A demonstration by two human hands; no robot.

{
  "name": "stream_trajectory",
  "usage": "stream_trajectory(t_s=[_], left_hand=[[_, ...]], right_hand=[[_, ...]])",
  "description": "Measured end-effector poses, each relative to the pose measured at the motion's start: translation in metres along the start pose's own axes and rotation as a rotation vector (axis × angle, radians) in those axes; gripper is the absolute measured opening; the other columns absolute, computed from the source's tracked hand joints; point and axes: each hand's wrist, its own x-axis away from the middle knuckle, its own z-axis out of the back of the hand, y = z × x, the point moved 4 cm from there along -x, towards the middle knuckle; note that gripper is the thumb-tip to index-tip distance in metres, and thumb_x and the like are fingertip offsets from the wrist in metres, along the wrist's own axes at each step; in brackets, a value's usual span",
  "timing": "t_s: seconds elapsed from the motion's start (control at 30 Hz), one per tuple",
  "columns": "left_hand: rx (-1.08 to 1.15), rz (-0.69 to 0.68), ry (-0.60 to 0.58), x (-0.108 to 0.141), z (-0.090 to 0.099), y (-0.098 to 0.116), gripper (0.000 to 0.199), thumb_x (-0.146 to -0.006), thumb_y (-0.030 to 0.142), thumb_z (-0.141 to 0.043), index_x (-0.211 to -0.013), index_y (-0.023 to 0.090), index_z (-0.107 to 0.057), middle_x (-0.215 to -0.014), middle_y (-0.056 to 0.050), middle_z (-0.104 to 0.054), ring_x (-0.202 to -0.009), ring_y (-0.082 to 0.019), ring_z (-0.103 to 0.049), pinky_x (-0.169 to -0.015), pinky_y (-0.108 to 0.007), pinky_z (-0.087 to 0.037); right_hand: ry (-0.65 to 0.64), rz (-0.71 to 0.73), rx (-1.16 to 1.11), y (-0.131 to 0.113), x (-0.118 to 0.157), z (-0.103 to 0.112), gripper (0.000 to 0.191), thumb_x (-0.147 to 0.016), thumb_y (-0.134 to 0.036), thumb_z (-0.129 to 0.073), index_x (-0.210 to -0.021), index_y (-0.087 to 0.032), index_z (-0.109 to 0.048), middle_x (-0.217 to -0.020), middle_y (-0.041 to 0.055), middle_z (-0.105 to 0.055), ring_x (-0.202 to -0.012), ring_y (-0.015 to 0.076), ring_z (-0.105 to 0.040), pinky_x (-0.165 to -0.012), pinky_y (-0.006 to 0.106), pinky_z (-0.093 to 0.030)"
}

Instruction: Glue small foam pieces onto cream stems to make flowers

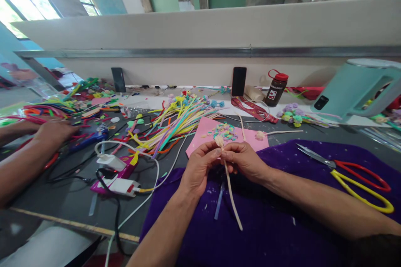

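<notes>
My left hand (202,164) and my right hand (243,159) meet above a purple cloth (200,233), both pinching a cream pipe cleaner flower (219,141). Its long stem (231,200) hangs down below my fingers. Just behind my hands lies a pink sheet (200,133) bearing a heap of small pastel pieces (224,130). A second cream flower (260,135) with a straight stem rests at the sheet's right edge. Under my hands, a translucent glue stick (219,201) lies on the cloth. Scissors (332,163) with red and yellow handles lie open to the right.
A bundle of coloured pipe cleaners (175,127) spreads left of the sheet. Nearer sits a magenta power strip (115,175) with trailing cables. At the back stand a phone (239,81), a bottle (276,89) and a mint kettle (347,87). A co-worker's hand (56,131) is at far left.
</notes>
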Motion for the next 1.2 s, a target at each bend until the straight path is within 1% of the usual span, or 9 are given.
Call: stream_trajectory(t_s=[0.07, 0.2, 0.43, 0.53, 0.63, 0.77, 0.9, 1.07, 1.2], left_hand=[[0.009, -0.002, 0.008, 0.000, 0.000, -0.003, 0.025, -0.064, 0.023, -0.069, -0.086, 0.013, -0.063, -0.077, -0.004, -0.063, -0.061, -0.015, -0.059, -0.060, -0.031, -0.049], [0.046, -0.008, 0.057, -0.001, -0.001, -0.008, 0.020, -0.061, 0.025, -0.071, -0.075, 0.013, -0.063, -0.070, -0.001, -0.060, -0.058, -0.013, -0.057, -0.059, -0.029, -0.049], [0.079, -0.041, 0.120, -0.001, 0.000, -0.014, 0.017, -0.063, 0.024, -0.070, -0.074, 0.013, -0.063, -0.075, 0.000, -0.061, -0.067, -0.010, -0.056, -0.065, -0.024, -0.046], [0.071, -0.052, 0.134, -0.002, 0.002, -0.012, 0.014, -0.064, 0.022, -0.069, -0.074, 0.014, -0.063, -0.074, 0.001, -0.061, -0.067, -0.010, -0.056, -0.065, -0.023, -0.045], [0.073, -0.051, 0.158, -0.002, 0.006, -0.009, 0.016, -0.062, 0.022, -0.071, -0.073, 0.013, -0.064, -0.071, 0.001, -0.062, -0.063, -0.009, -0.055, -0.062, -0.022, -0.045], [0.090, -0.042, 0.168, -0.003, 0.010, -0.005, 0.019, -0.060, 0.024, -0.072, -0.074, 0.013, -0.066, -0.072, 0.000, -0.062, -0.061, -0.009, -0.054, -0.060, -0.022, -0.045], [0.086, -0.037, 0.143, -0.004, 0.008, -0.005, 0.021, -0.060, 0.026, -0.071, -0.076, 0.013, -0.067, -0.072, -0.001, -0.063, -0.062, -0.010, -0.055, -0.060, -0.023, -0.045], [0.091, -0.013, 0.147, -0.004, 0.008, -0.008, 0.021, -0.059, 0.025, -0.073, -0.076, 0.012, -0.068, -0.070, -0.001, -0.063, -0.061, -0.009, -0.054, -0.060, -0.021, -0.045], [0.064, -0.001, 0.132, -0.004, 0.008, -0.008, 0.020, -0.064, 0.026, -0.070, -0.077, 0.011, -0.067, -0.069, -0.002, -0.062, -0.061, -0.010, -0.054, -0.058, -0.021, -0.044]], right_hand=[[0.034, 0.024, 0.048, 0.000, 0.000, 0.001, 0.026, -0.072, -0.038, -0.063, -0.068, -0.013, -0.058, -0.043, -0.0046, -0.052, -0.035, 0.0056, -0.046, -0.033, 0.014, -0.033], [0.079, 0.077, 0.175, -0.002, -0.001, 0.003, 0.024, -0.073, -0.038, -0.061, -0.069, -0.015, -0.058, -0.042, -0.0050, -0.053, -0.034, 0.0063, -0.045, -0.033, 0.016, -0.032], [0.126, 0.129, 0.320, -0.007, -0.003, 0.000, 0.018, -0.075, -0.034, -0.059, -0.069, -0.016, -0.058, -0.044, -0.0046, -0.052, -0.037, 0.0084, -0.048, -0.037, 0.018, -0.037], [0.107, 0.138, 0.307, -0.005, -0.004, -0.002, 0.018, -0.075, -0.034, -0.058, -0.073, -0.017, -0.058, -0.046, -0.0045, -0.052, -0.039, 0.0086, -0.049, -0.038, 0.019, -0.038], [0.066, 0.141, 0.255, -0.002, -0.004, -0.005, 0.019, -0.076, -0.036, -0.057, -0.077, -0.017, -0.059, -0.049, -0.0044, -0.053, -0.041, 0.0086, -0.049, -0.040, 0.019, -0.039], [0.016, 0.110, 0.219, 0.001, -0.002, -0.008, 0.025, -0.078, -0.041, -0.056, -0.076, -0.017, -0.059, -0.051, -0.0039, -0.054, -0.042, 0.0081, -0.049, -0.038, 0.018, -0.037], [0.031, 0.095, 0.193, -0.001, -0.001, -0.007, 0.024, -0.075, -0.040, -0.059, -0.072, -0.016, -0.056, -0.049, -0.0050, -0.052, -0.039, 0.0072, -0.048, -0.036, 0.017, -0.035], [0.054, 0.070, 0.211, -0.005, 0.000, -0.007, 0.023, -0.073, -0.037, -0.060, -0.068, -0.016, -0.053, -0.047, -0.0058, -0.049, -0.036, 0.0065, -0.046, -0.035, 0.017, -0.034], [0.062, 0.066, 0.220, -0.007, 0.001, -0.008, 0.023, -0.073, -0.036, -0.061, -0.066, -0.016, -0.053, -0.047, -0.0056, -0.050, -0.035, 0.0059, -0.045, -0.034, 0.016, -0.033]])
